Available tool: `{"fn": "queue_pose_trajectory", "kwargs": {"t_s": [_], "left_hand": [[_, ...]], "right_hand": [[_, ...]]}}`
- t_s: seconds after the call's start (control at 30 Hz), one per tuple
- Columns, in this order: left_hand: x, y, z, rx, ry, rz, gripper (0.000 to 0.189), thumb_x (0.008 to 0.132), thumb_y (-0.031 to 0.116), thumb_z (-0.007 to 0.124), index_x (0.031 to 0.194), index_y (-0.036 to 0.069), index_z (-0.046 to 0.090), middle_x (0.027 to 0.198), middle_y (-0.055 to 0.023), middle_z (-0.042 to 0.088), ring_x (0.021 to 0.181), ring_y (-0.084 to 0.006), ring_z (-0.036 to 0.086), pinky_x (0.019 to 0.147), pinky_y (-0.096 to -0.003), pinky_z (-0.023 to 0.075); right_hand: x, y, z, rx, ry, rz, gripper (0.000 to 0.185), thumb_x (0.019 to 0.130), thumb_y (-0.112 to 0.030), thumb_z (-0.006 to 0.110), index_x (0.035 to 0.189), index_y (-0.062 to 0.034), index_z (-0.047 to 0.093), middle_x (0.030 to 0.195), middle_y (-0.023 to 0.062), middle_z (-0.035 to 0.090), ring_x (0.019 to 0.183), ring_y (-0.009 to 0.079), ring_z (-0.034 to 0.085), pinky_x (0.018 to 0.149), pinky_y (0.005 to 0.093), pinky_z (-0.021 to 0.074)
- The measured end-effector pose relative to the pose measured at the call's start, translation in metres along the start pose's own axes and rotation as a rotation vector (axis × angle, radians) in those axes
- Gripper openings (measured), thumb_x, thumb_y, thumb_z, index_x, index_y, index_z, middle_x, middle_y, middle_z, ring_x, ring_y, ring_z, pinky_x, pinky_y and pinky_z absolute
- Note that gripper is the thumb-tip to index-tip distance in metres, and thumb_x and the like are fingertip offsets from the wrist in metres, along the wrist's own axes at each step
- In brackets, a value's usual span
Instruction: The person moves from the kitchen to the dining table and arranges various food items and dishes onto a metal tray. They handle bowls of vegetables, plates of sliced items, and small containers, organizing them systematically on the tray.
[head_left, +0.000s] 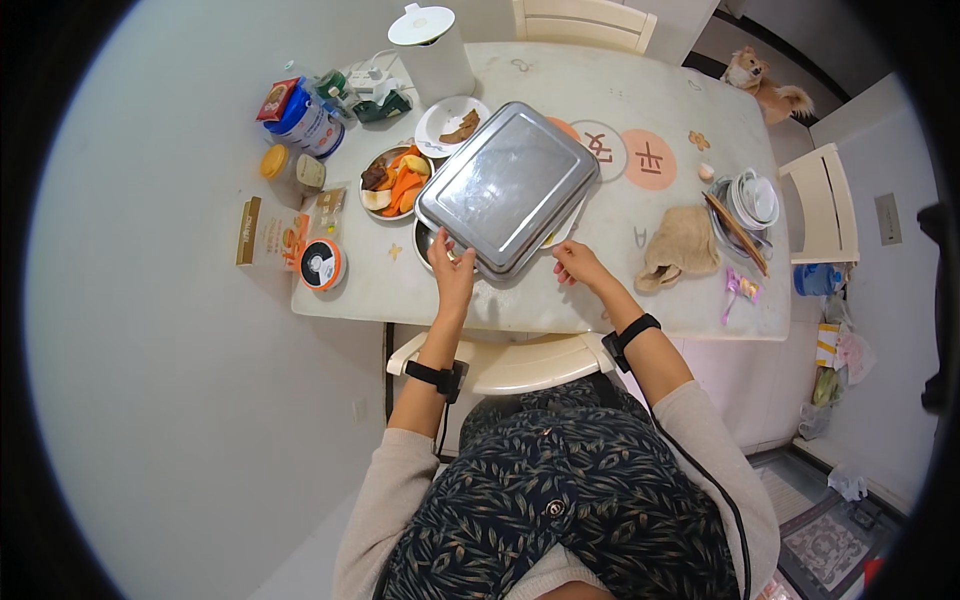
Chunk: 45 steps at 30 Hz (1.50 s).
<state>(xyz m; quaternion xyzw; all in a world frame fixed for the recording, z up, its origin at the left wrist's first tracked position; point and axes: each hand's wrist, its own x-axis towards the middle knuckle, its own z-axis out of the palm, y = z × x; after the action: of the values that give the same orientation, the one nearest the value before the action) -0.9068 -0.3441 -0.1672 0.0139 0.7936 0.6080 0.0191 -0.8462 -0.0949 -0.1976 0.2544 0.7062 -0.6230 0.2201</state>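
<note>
A rectangular stainless-steel tray (510, 184) lies upside down and slantwise over several dishes. Its near left corner reaches over a steel bowl (424, 246), and a white plate (574, 217) shows under its right side. At that near left edge is my left hand (454, 277), fingertips by the rim, thumb and fingers apart; it does not appear to grip it. My right hand (581, 264) hovers just right of the tray's near corner, fingers loosely curled with nothing visible in them. What the tray covers is mostly hidden.
Left of the tray stand a bowl of cut vegetables (397, 184), a plate with brown pieces (450, 126), a white pitcher (435, 56), and jars. Rightward lie a beige cloth (681, 244), stacked bowls (752, 199) and chopsticks (735, 232). A chair back (517, 364) stands before me; a dog (765, 86) is beyond.
</note>
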Motion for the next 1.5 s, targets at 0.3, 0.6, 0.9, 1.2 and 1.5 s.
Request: {"fn": "queue_pose_trajectory", "kwargs": {"t_s": [0.3, 0.6, 0.9, 1.2, 1.5], "left_hand": [[-0.042, 0.016, -0.009, -0.236, -0.402, -0.255, 0.064, 0.088, 0.017, 0.064, 0.141, 0.002, 0.031, 0.123, -0.0123, 0.051, 0.102, -0.0172, 0.053, 0.086, -0.0291, 0.0452], [-0.077, 0.062, 0.033, -0.191, -0.744, -0.325, 0.062, 0.088, 0.02, 0.062, 0.141, 0.004, 0.033, 0.124, -0.0091, 0.053, 0.103, -0.0159, 0.055, 0.085, -0.0299, 0.0449], [-0.102, 0.098, 0.09, -0.086, -0.804, -0.281, 0.054, 0.093, 0.021, 0.053, 0.141, 0.005, 0.034, 0.128, -0.0113, 0.051, 0.108, -0.0186, 0.055, 0.089, -0.0311, 0.0434], [-0.138, 0.153, 0.273, -0.132, -0.854, -0.3, 0.054, 0.092, 0.02, 0.057, 0.14, 0.004, 0.035, 0.127, -0.0102, 0.051, 0.109, -0.018, 0.054, 0.089, -0.0304, 0.0426], [-0.165, 0.167, 0.393, -0.041, -0.987, -0.399, 0.051, 0.094, 0.024, 0.054, 0.138, 0.005, 0.037, 0.126, -0.0101, 0.049, 0.113, -0.0193, 0.053, 0.091, -0.0318, 0.0432]], "right_hand": [[-0.04, 0.017, 0.007, 0.092, -0.047, -0.022, 0.027, 0.092, -0.03, 0.05, 0.1, -0.004, 0.057, 0.081, 0.0072, 0.062, 0.062, 0.0132, 0.059, 0.051, 0.0257, 0.0483], [-0.12, 0.072, -0.06, 0.135, 0.094, -0.002, 0.029, 0.093, -0.032, 0.05, 0.098, -0.0046, 0.057, 0.082, 0.0058, 0.063, 0.066, 0.0122, 0.059, 0.055, 0.0252, 0.0493], [-0.153, 0.138, -0.25, 0.186, 0.455, -0.061, 0.026, 0.09, -0.029, 0.052, 0.098, -0.0049, 0.059, 0.081, 0.0069, 0.065, 0.065, 0.0143, 0.063, 0.053, 0.0274, 0.0518], [-0.167, 0.224, -0.466, 0.242, 0.788, -0.092, 0.022, 0.091, -0.026, 0.054, 0.099, -0.0063, 0.06, 0.082, 0.0039, 0.065, 0.07, 0.0101, 0.06, 0.059, 0.0246, 0.0493], [-0.145, 0.207, -0.492, -0.257, 0.908, -0.392, 0.019, 0.087, -0.022, 0.059, 0.092, -0.0034, 0.062, 0.082, 0.009, 0.065, 0.071, 0.0224, 0.063, 0.065, 0.0317, 0.0499]]}}
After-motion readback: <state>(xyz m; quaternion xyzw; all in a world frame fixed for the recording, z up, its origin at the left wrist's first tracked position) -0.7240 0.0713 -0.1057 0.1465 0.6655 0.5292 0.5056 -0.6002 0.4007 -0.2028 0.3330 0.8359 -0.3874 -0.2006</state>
